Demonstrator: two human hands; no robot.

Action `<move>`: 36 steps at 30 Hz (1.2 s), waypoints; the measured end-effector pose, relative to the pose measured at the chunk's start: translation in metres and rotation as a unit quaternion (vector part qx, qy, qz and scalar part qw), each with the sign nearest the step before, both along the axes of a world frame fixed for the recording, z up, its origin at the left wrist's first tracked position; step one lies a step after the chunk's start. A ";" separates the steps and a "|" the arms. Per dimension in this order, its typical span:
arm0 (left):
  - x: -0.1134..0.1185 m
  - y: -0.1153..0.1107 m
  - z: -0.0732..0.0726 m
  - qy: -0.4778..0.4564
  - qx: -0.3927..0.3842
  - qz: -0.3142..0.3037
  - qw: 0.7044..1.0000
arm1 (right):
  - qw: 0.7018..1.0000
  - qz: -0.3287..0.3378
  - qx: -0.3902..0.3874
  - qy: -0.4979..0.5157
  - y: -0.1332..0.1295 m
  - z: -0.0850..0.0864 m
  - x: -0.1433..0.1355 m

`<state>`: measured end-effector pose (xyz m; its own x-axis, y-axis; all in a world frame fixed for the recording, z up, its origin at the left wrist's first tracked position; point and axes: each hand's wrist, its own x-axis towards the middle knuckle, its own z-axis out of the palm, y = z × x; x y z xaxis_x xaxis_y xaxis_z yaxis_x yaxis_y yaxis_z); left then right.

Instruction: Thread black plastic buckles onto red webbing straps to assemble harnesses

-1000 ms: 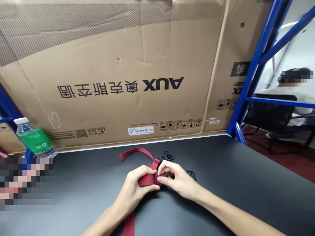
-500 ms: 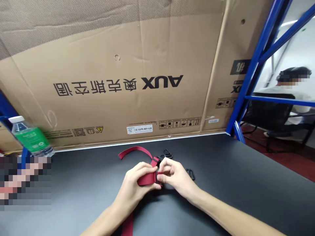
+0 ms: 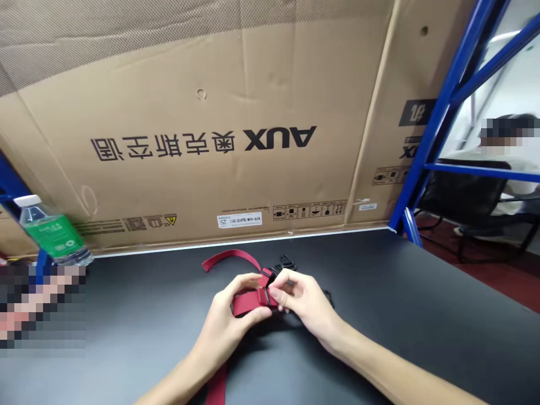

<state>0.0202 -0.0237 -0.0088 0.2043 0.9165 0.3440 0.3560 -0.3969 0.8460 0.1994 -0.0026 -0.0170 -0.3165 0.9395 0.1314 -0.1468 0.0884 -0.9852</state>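
A red strap [image 3: 246, 302] runs through a black buckle [image 3: 267, 296] near the middle of the black table. My left hand [image 3: 230, 315] is wrapped round the strap, fingers above and thumb below, close to the buckle. From the right, my right hand [image 3: 301, 295] pinches the strap's end at the buckle. One loose tail of the strap curves away to the upper left, and another length hangs down under my left wrist. Black buckles [image 3: 287, 262] lie just behind my right hand, and another [image 3: 328, 298] is partly hidden by it.
A large cardboard sheet [image 3: 177, 185] stands along the table's back edge. At the left is a bottle with a green label [image 3: 57, 235]. A blue frame post [image 3: 430, 135] rises at the right, with a seated person [image 3: 512, 152] and a black chair [image 3: 468, 180] beyond it.
The buckle now lies flatter, with red strap showing on both sides of it. My left fingers and thumb have spread slightly farther apart. The view has shifted a little.
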 end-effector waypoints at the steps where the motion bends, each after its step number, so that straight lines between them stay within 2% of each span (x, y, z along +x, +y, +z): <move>1: 0.000 0.000 0.001 0.008 0.000 0.004 1.000 | 1.000 -0.011 -0.001 -0.008 0.001 0.000 0.001; 4: 0.000 -0.001 0.006 0.042 -0.005 0.001 0.999 | 0.999 -0.017 0.035 -0.028 0.004 0.003 0.004; 8: 0.001 -0.003 0.009 0.030 -0.013 0.005 0.999 | 0.979 -0.018 0.174 -0.109 0.000 0.005 0.004; 11: 0.002 -0.003 0.008 0.000 -0.021 -0.015 1.000 | 0.959 -0.042 0.238 -0.150 -0.003 0.006 0.003; 16: 0.003 0.000 0.006 -0.048 -0.017 -0.022 0.998 | 0.960 -0.054 0.235 -0.145 -0.002 0.006 0.003; 21: -0.002 0.004 0.008 -0.078 -0.020 0.024 0.996 | 0.966 -0.050 0.200 -0.158 0.006 0.010 0.009; 26: -0.006 0.007 0.009 -0.048 -0.023 0.054 0.997 | 0.944 -0.074 0.240 -0.216 0.007 0.015 0.015; 29: -0.012 0.012 0.011 0.007 0.010 0.105 0.994 | 0.933 -0.027 0.248 -0.260 0.004 0.016 0.016; 32: -0.023 0.019 0.015 0.156 0.077 0.137 0.975 | 0.921 0.009 0.264 -0.286 0.003 0.015 0.015; 34: -0.031 0.021 0.017 0.283 0.084 0.146 0.944 | 0.919 -0.024 0.267 -0.290 0.006 0.014 0.015; 36: -0.036 0.020 0.017 0.379 0.051 0.144 0.913 | 0.915 -0.089 0.262 -0.292 0.012 0.013 0.019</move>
<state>-0.0156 -0.0036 0.0077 0.1737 0.9409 0.2907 0.9256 -0.2568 0.2780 0.2185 0.0096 -0.0040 -0.3243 0.8392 0.4365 0.4547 0.5429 -0.7061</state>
